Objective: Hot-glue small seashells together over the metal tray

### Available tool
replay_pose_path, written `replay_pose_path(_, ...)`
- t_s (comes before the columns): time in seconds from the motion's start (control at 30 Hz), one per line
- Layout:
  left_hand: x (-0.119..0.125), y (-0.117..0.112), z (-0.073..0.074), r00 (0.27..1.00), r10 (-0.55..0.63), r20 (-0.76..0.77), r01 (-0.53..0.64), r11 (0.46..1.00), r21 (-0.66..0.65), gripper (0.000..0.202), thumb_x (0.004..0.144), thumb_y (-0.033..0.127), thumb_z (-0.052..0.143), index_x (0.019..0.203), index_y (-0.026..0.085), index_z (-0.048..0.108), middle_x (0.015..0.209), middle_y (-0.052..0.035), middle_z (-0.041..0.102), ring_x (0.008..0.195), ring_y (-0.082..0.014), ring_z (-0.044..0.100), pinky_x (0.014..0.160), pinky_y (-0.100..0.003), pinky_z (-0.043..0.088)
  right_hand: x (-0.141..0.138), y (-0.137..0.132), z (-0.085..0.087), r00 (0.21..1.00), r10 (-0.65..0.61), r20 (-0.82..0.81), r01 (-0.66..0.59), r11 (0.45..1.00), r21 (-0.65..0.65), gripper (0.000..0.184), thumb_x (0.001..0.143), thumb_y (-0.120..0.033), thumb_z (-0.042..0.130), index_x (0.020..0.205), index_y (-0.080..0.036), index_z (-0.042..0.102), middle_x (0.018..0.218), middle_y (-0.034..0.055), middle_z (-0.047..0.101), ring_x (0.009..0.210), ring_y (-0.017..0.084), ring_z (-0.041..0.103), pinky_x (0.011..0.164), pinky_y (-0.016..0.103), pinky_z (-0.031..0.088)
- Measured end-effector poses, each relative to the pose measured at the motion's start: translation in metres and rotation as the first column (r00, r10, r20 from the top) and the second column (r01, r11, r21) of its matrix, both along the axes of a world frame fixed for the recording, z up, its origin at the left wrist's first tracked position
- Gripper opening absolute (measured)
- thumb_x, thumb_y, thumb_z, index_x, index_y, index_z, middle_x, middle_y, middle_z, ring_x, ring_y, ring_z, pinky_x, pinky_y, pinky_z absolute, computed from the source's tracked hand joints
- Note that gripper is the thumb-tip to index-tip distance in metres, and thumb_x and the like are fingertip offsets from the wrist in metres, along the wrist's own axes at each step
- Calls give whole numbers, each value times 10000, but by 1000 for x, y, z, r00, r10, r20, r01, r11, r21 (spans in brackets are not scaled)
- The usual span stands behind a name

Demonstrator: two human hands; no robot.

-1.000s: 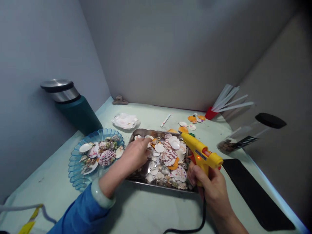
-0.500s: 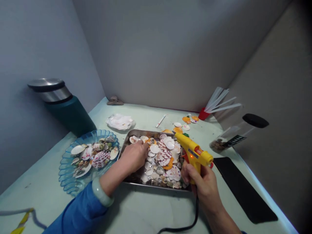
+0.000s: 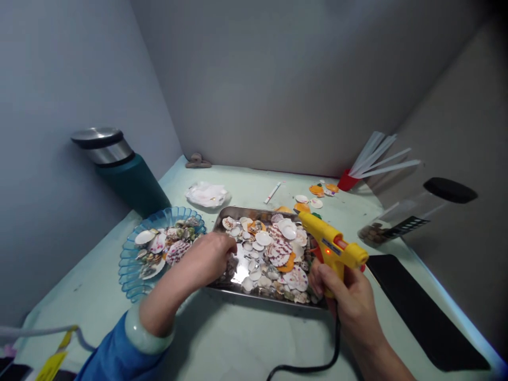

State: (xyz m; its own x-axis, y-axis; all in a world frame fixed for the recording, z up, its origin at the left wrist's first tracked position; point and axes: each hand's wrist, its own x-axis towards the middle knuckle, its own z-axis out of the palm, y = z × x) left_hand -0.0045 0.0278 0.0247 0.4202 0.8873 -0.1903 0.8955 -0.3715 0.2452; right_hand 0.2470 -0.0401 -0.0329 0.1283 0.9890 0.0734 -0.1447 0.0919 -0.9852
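At 9 o'clock inside the tray, left hand (image 3: pixel 210 259) sits knuckles-up among the shells (image 3: pixel 278 251). Its fingertips are hidden under the hand, so can't tell if it pinches one or just rests.

Right hand (image 3: pixel 349 304), at the tray's 4 o'clock corner, is clenched round the grip of one yellow plastic glue gun (image 3: pixel 331 248), nozzle over the shells, small red light on. Black cord (image 3: pixel 336 344) runs off the bottom edge.

- One rectangular steel tray (image 3: pixel 246 292), shiny; shells too many to count (scallop fans: white, pink-speckled, orange).
- One ribbed translucent blue plate (image 3: pixel 127 264) at 9 o'clock, with more shells.
- One teal flask (image 3: pixel 130 180) at 10 o'clock, steel lid.
- One red cup (image 3: pixel 347 181) at 1 o'clock, roughly five pale sticks (image 3: pixel 381 159), blurred.
- One clear jar (image 3: pixel 408 217) lying at 3 o'clock, contents unclear.
- One flat black pad (image 3: pixel 420 312) at 4 o'clock.
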Motion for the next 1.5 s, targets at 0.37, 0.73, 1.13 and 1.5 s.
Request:
replay_pose_path(0.37, 32, 6, -24, 988, -64, -140, 75, 995, 70, 193, 802, 175, 515, 868, 205, 694, 927, -109, 727, 848, -248, 670, 716, -327, 477, -2, 1, 5, 1000, -6, 12, 6, 1000, -3, 239, 858, -413, 633, 796, -199, 545, 585, -42, 479, 508, 124, 418, 486, 269, 328)
replay_pose_path(0.73, 29, 7, -21, 997, -13, -76, 20, 997, 81, 141, 828, 193, 500, 837, 208, 639, 825, -76, 724, 786, -231, 671, 645, -294, 437, -3, 1, 5, 998, 32, -49, -30, 999, 25, 231, 879, -424, 609, 922, -200, 572, 628, -47, 478, 526, 114, 424, 505, 262, 355)
replay_pose_path(1.13, 18, 4, -21, 977, 59, 207, -74, 995, 63, 208, 833, 141, 493, 895, 182, 687, 914, -76, 750, 851, -228, 673, 742, -304, 447, -2, 8, 17, 969, 133, -207, -147, 988, -51, 284, 849, -466, 622, 786, -196, 564, 634, -24, 530, 494, 102, 457, 470, 227, 389)
replay_pose_path(1.5, 8, 2, -34, 942, 56, 330, -97, 989, 109, 164, 803, 106, 524, 821, 176, 672, 841, -75, 726, 799, -215, 652, 709, -298, 452, -12, 22, 26, 964, 255, -73, -265, 933, -241, 396, 802, -531, 648, 661, -194, 495, 491, -63, 449, 427, 90, 385, 437, 226, 327)
